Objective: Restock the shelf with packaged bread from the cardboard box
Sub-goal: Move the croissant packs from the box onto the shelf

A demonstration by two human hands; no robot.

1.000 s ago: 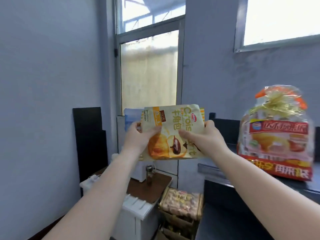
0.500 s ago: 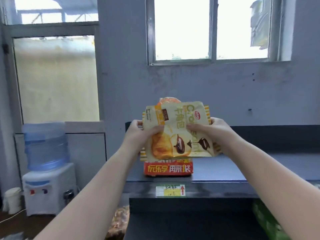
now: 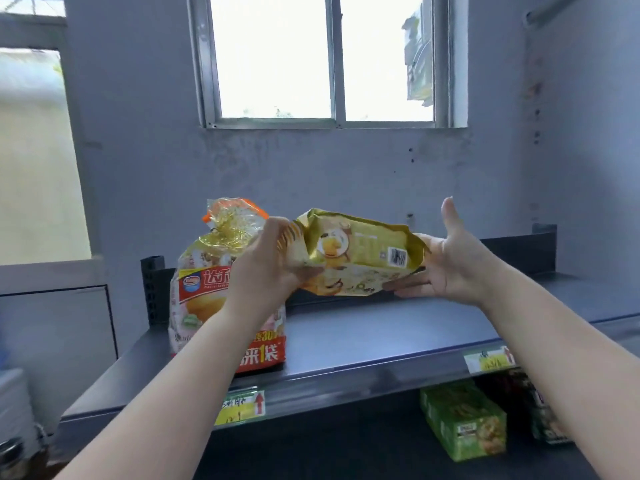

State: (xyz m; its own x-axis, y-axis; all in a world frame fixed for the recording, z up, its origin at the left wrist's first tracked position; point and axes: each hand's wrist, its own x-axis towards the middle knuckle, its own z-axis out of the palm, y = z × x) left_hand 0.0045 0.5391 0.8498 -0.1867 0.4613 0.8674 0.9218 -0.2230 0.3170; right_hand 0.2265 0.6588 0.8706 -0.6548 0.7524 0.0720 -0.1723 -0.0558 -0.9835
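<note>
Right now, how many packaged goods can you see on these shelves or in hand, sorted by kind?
Large bread bag standing on the top shelf: 1
Yellow bread packet held between left hand and right hand: 1
Green boxes on the lower shelf: 1 stack
Dark packets, blurred: at least 1
Total: 4

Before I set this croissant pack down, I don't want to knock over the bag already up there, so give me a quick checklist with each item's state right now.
1. Pack held: ok. The left hand grips one end of the croissant pack; the right hand supports the other end with straight fingers.
2. Free space on the top shelf to the right of the large bread bag: ok, bare shelf shows there.
3. Large bread bag upright: ok.
4. Clearance between the left hand and that bag: cannot tell, they overlap in this view.
5. Pack facing: not ok, the barcode side faces you, not the front.
6. Pack already resting on the shelf: cannot tell.
</note>
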